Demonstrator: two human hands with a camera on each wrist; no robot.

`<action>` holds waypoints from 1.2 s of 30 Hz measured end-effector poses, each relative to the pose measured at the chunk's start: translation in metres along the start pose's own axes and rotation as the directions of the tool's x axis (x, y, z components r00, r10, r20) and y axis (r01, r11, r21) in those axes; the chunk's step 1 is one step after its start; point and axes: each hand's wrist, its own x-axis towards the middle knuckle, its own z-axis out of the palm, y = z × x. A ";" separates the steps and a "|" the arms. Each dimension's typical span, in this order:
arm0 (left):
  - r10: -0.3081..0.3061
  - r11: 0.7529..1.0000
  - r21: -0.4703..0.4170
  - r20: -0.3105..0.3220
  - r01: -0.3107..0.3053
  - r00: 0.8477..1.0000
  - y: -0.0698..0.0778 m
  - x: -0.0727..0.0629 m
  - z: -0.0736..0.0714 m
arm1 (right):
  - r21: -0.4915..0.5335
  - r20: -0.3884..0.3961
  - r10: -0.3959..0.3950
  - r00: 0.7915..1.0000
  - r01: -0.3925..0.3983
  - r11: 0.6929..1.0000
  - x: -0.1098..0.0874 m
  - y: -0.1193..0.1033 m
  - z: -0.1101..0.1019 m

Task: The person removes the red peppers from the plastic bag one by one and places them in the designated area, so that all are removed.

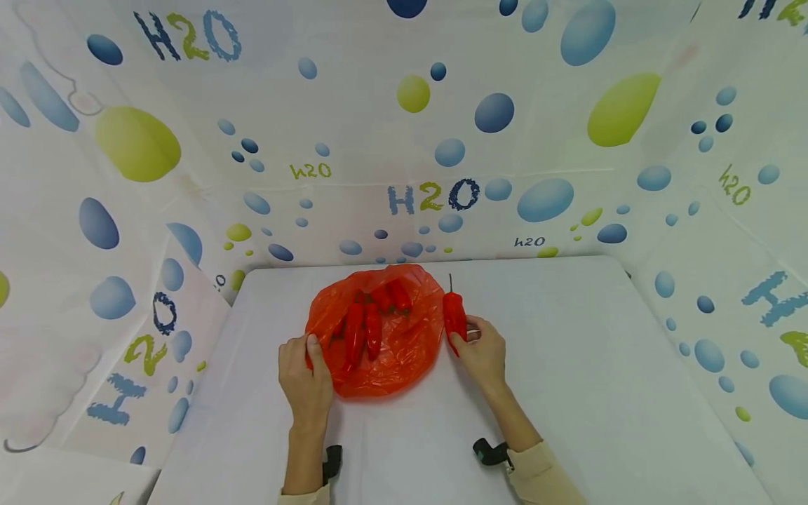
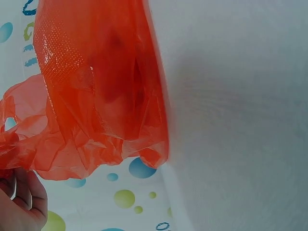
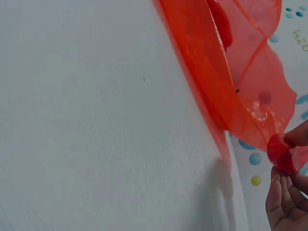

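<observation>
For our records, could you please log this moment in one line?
Left hand: grips edge of red bag | Right hand: holds red pepper | Other peppers: in bag

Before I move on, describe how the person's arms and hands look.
The left hand and right hand are bare, without gloves. A plain beige fabric left sleeve and a matching right sleeve end short of the hands. A small, black, blocky left wrist device and a similar right wrist device are also worn.
</observation>
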 end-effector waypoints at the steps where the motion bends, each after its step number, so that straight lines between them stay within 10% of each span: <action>1: -0.001 1.000 0.000 0.000 0.001 1.000 0.000 0.000 0.000 | 0.000 -0.005 0.005 1.000 -0.005 1.000 0.001 0.002 -0.001; 36: 0.025 1.000 0.012 0.012 -0.025 1.000 0.003 0.003 0.000 | -0.085 -0.055 0.085 0.995 -0.090 0.992 0.037 0.042 -0.036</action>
